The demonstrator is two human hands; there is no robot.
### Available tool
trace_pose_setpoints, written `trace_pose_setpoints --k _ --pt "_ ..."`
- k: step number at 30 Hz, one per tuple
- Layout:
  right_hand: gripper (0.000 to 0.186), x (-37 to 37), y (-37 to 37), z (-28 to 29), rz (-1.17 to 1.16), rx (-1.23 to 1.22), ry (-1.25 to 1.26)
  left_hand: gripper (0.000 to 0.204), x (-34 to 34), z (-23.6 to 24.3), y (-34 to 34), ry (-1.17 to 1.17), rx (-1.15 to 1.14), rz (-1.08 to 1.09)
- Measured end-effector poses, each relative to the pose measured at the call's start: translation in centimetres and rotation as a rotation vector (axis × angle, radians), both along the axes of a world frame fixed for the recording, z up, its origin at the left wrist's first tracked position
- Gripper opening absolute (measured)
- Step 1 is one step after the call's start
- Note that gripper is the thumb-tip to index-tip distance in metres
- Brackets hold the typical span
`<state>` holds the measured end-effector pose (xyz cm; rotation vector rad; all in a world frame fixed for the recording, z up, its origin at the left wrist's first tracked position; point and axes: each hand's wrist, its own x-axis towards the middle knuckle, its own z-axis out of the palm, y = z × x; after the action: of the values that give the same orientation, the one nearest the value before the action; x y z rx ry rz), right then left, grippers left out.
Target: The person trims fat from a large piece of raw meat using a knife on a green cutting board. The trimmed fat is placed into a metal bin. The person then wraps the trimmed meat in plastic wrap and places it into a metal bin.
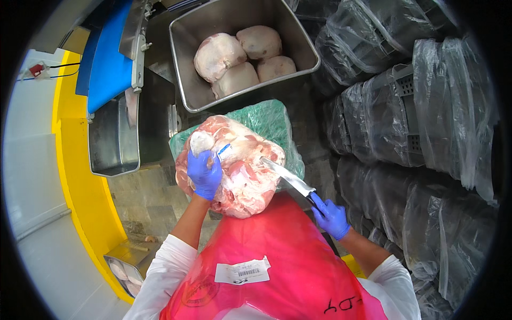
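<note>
Meat (244, 173) lies under the left hand (205, 175).

Through my head view I have a surface (274, 121) covered in glossy, creased green film (293, 160). One big cut of raw meat (242, 181) lies directly on it, hiding most of the green and reaching past the surface's near edge. I see the film bare mainly along the far side and down the right side. Left of the surface, grey tiled floor (144, 200) shows; I can't tell what is underneath the surface, because film and meat hide it from me.
</note>
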<state>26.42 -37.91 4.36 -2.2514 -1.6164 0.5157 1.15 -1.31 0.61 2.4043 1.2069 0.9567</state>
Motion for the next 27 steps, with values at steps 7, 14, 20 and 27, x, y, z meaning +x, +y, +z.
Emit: trace_pose_setpoints --k 7,14,20,27 --pt "0.052 2.3 1.3 4.0 0.071 -0.105 -0.081 0.024 0.0 -0.1 0.3 -0.075 -0.014 -0.059" --pt "0.049 6.0 6.3 18.3 0.157 -0.189 -0.06 0.019 -0.3 -0.3 0.3 -0.097 0.048 -0.016" --pt "0.047 5.6 10.0 20.5 0.242 -0.201 -0.179 0.024 -0.8 -0.6 0.1 -0.129 0.006 -0.014" --pt "0.049 5.7 15.6 24.4 0.397 -0.329 -0.187 0.027 -1.1 -0.4 0.1 -0.135 -0.035 -0.024"
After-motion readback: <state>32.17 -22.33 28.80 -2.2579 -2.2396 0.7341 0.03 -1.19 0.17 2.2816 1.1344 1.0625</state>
